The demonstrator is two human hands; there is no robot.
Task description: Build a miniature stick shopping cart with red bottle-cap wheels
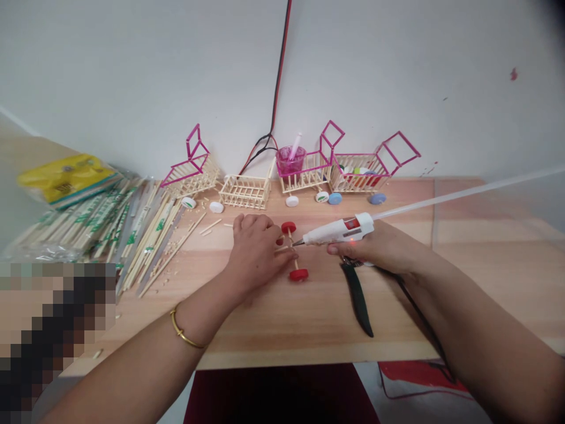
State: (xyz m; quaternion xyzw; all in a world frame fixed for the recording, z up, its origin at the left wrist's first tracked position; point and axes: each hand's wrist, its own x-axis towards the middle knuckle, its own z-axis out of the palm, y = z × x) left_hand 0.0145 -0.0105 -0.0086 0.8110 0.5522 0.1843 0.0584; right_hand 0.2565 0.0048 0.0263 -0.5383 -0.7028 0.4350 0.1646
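My right hand (371, 244) is closed round a white hot glue gun (338, 229), with a long glue stick (441, 199) trailing from its back. Its metal nozzle touches or nearly touches a small wheel frame (295, 259) made of sticks, with red caps (299, 275) as wheels. On the left side of that frame, my left hand (256, 250) pinches its sticks between thumb and fingers. Part of the frame is hidden behind the fingers. Dark-handled pliers (358, 300) lie below the glue gun, their jaws partly covered by my right hand.
Several small stick carts (245, 191) stand along the wall, some with purple handles. A purple cup (291, 162) sits among them. Bundled sticks (101, 215), loose sticks (150, 241) and a yellow packet (66, 176) lie at left. A black cable (417, 306) runs off the front edge.
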